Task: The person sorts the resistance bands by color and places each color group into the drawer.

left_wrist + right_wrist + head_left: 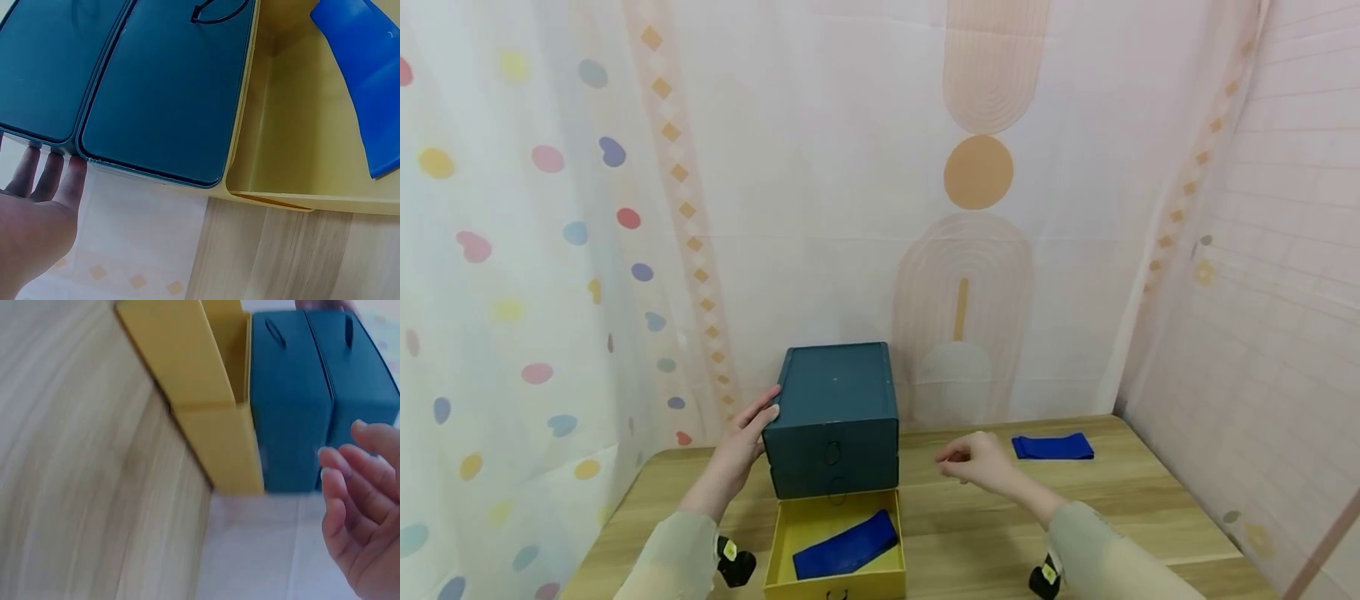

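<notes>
A stack of drawers stands on the table, its upper teal drawers closed. At the bottom, the yellow drawer is pulled out, and a flat blue strip lies slantwise inside. My left hand rests on the left side of the teal part, its extended fingers touching the side wall. To the right of the stack, my right hand is in the air with loosely bent fingers and holds nothing. Thin dark loop pulls hang on the drawer fronts.
A second blue strip, folded flat, lies at the back right of the wooden table. Patterned curtains hang behind the table and along both sides.
</notes>
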The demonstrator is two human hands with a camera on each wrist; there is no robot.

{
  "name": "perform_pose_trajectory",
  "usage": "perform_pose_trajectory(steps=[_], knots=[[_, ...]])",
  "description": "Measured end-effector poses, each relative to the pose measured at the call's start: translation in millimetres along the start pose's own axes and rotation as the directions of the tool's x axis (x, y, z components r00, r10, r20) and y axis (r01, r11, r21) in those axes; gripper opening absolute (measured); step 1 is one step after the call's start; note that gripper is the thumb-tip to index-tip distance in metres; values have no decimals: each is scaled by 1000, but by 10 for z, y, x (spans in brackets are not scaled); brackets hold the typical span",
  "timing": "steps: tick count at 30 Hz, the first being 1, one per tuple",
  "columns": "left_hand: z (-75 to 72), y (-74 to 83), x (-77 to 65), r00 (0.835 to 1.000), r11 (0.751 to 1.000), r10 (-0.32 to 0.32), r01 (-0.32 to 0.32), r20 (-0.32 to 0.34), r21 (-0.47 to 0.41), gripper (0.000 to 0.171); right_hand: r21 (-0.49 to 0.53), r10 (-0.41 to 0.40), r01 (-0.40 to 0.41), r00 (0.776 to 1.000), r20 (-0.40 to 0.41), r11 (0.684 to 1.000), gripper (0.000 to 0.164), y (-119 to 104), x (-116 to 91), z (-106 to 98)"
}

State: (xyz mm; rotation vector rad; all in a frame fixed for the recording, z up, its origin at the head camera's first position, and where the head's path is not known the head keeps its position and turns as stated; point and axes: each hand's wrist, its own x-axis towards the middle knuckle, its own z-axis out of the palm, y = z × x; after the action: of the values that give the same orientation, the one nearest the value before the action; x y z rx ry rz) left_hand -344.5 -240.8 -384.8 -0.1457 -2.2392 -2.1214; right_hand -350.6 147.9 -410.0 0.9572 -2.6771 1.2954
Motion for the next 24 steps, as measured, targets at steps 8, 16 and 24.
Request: perform_pose_trajectory(steps=[8, 16, 24], knots=[[-43, 6, -2, 1000, 1000, 13, -13, -7, 2, 59, 19, 104, -103, 992, -65, 995, 23, 492, -86, -484], [-59, 15, -56, 1000, 1000, 10, -10, -12, -12, 58, 124, 315, -290, 889, -331, 949, 29, 1143, -282, -791], [-50, 12, -81, 1000, 999, 11, -12, -10, -39, 59, 187, 436, -396, 768, -469, 899, 47, 1463, -583, -949]])
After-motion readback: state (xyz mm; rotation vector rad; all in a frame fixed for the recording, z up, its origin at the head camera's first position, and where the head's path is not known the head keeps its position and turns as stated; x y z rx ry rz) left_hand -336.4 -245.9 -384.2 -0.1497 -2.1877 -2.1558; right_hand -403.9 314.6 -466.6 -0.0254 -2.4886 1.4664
